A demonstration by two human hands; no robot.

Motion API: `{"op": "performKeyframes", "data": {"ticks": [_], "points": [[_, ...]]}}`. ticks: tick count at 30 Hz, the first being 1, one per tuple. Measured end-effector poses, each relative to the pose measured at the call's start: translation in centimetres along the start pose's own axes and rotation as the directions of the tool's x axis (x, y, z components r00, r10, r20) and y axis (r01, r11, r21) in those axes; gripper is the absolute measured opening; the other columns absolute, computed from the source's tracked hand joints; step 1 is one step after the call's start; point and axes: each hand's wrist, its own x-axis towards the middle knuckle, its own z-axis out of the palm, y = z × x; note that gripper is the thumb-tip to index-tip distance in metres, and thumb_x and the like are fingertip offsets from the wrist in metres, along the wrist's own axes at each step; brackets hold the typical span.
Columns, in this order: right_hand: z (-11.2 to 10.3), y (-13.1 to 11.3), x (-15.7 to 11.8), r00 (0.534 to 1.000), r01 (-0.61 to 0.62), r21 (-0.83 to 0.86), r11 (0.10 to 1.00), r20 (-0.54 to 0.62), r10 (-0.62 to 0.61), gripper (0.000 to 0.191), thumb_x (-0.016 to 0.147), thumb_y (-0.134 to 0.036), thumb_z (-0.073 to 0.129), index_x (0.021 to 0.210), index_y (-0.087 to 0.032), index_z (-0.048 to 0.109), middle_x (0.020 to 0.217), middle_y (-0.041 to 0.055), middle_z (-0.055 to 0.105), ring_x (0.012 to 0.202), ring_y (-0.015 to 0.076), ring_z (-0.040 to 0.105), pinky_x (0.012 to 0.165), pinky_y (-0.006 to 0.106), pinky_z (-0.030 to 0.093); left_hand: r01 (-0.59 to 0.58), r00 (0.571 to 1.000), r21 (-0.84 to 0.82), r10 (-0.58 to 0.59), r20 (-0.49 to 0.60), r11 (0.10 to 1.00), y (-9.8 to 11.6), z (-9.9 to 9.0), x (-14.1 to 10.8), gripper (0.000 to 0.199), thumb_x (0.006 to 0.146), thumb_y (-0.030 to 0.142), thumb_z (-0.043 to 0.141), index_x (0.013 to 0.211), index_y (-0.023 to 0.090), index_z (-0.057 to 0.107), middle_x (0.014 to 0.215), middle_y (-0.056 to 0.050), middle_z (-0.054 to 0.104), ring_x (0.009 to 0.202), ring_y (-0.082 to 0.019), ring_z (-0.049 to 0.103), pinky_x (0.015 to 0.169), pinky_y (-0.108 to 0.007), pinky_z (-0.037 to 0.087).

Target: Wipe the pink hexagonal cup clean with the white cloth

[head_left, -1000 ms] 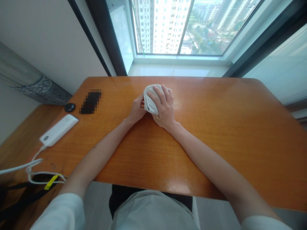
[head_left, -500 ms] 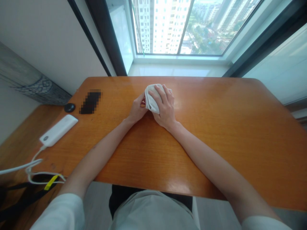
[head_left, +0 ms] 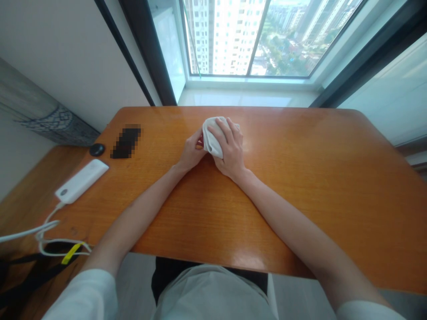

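On the orange wooden desk [head_left: 287, 200], a white oblong power bank [head_left: 82, 181] at eight o'clock from the folded white cloth [head_left: 213, 138], a small round black object [head_left: 97, 150] at nine, a glass window [head_left: 247, 40] beyond at twelve

The head-worn camera looks forward and down from close above the hands [head_left: 230, 149], facing the window [head_left: 247, 40].

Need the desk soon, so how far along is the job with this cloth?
Done: the white cloth is already bunched into a wad above the desk. In hand: the right hand presses over it while the left hand cups its side. Left: hard to tell; the cloth isn't spread flat, and the power bank lies untouched.
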Motion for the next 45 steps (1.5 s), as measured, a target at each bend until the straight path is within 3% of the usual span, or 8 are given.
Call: {"op": "performKeyframes", "data": {"ticks": [2, 9, 17, 21, 24, 31, 39, 45], "points": [[0.0, -0.2, 0.0, 1.000, 0.005, -0.021, 1.000, 0.020, -0.005, 0.058, 0.116, -0.050, 0.053, 0.173, -0.037, 0.061, 0.187, 0.0059, 0.056, 0.183, 0.0411, 0.039, 0.149, 0.076, 0.030, -0.005, 1.000, 0.006, 0.005, 0.003, 1.000, 0.0, 0.0, 0.0, 0.054, 0.100, 0.048, 0.084, 0.143, 0.017, 0.080, 0.113, -0.009, 0.086, 0.089, -0.018, 0.075, 0.083, -0.030, 0.067], [1.6, 2.9, 0.7, 0.938, -0.288, 0.264, 0.921, -0.117, 0.327, 0.058, 0.126, -0.048, 0.027, 0.173, -0.034, 0.057, 0.171, 0.0098, 0.072, 0.159, 0.0270, 0.069, 0.136, 0.057, 0.057, 0.054, 0.999, 0.000, -0.054, 0.004, 0.999, 1.0, 0.2, 0.1, 0.079, 0.098, 0.055, 0.089, 0.166, 0.020, 0.069, 0.146, -0.013, 0.084, 0.088, -0.015, 0.074, 0.080, -0.025, 0.066], [0.1, -0.2, 0.1, 0.999, 0.043, 0.013, 0.999, 0.019, -0.043, 0.060, 0.116, -0.048, 0.054, 0.175, -0.035, 0.059, 0.188, 0.0075, 0.055, 0.182, 0.0426, 0.038, 0.151, 0.076, 0.025, -0.003, 1.000, 0.005, 0.003, 0.004, 1.000, 0.2, 0.0, 0.1, 0.049, 0.101, 0.051, 0.082, 0.135, 0.016, 0.082, 0.111, -0.009, 0.087, 0.090, -0.019, 0.075, 0.082, -0.029, 0.066], [1.3, 1.8, 0.5, 0.975, -0.173, 0.168, 0.970, -0.112, 0.194, 0.056, 0.123, -0.048, 0.038, 0.172, -0.033, 0.060, 0.179, 0.0110, 0.064, 0.171, 0.0329, 0.057, 0.144, 0.063, 0.046, 0.041, 0.999, 0.004, -0.041, -0.003, 0.999, 0.7, 0.2, 0.1, 0.075, 0.099, 0.055, 0.088, 0.162, 0.018, 0.071, 0.137, -0.012, 0.086, 0.089, -0.016, 0.074, 0.083, -0.027, 0.068], [1.6, 2.8, 0.6, 0.934, -0.302, 0.267, 0.915, -0.111, 0.340, 0.058, 0.125, -0.048, 0.030, 0.176, -0.035, 0.055, 0.173, 0.0116, 0.070, 0.160, 0.0296, 0.068, 0.137, 0.059, 0.055, 0.064, 0.998, 0.002, -0.064, 0.011, 0.998, 1.0, 0.2, 0.0, 0.080, 0.099, 0.056, 0.088, 0.167, 0.019, 0.068, 0.146, -0.013, 0.083, 0.091, -0.016, 0.075, 0.083, -0.026, 0.067], [0.1, 0.2, 0.0, 1.000, 0.012, 0.008, 1.000, 0.008, -0.012, 0.062, 0.117, -0.050, 0.054, 0.178, -0.036, 0.055, 0.191, 0.0081, 0.050, 0.183, 0.0423, 0.037, 0.150, 0.075, 0.028, 0.005, 1.000, -0.020, -0.005, 0.011, 1.000, 0.1, 0.0, 0.1, 0.063, 0.096, 0.043, 0.085, 0.151, 0.014, 0.077, 0.116, -0.009, 0.086, 0.091, -0.018, 0.074, 0.085, -0.029, 0.066], [1.6, 3.1, 0.6, 0.946, -0.266, 0.290, 0.919, -0.106, 0.307, 0.059, 0.125, -0.050, 0.030, 0.177, -0.036, 0.054, 0.173, 0.0105, 0.070, 0.163, 0.0297, 0.065, 0.141, 0.060, 0.051, 0.062, 0.998, -0.004, -0.062, 0.014, 0.998, 1.1, 0.2, 0.0, 0.080, 0.099, 0.056, 0.088, 0.167, 0.020, 0.068, 0.151, -0.013, 0.081, 0.094, -0.017, 0.075, 0.084, -0.027, 0.066], [0.1, 0.5, -0.1, 1.000, -0.005, 0.034, 0.999, 0.020, 0.004, 0.063, 0.116, -0.049, 0.056, 0.179, -0.040, 0.054, 0.192, 0.0060, 0.049, 0.182, 0.0424, 0.038, 0.150, 0.076, 0.029, 0.009, 1.000, 0.007, -0.009, 0.016, 1.000, 0.2, 0.0, 0.0, 0.059, 0.100, 0.048, 0.083, 0.150, 0.017, 0.078, 0.124, -0.011, 0.087, 0.093, -0.019, 0.076, 0.086, -0.031, 0.067]]}}
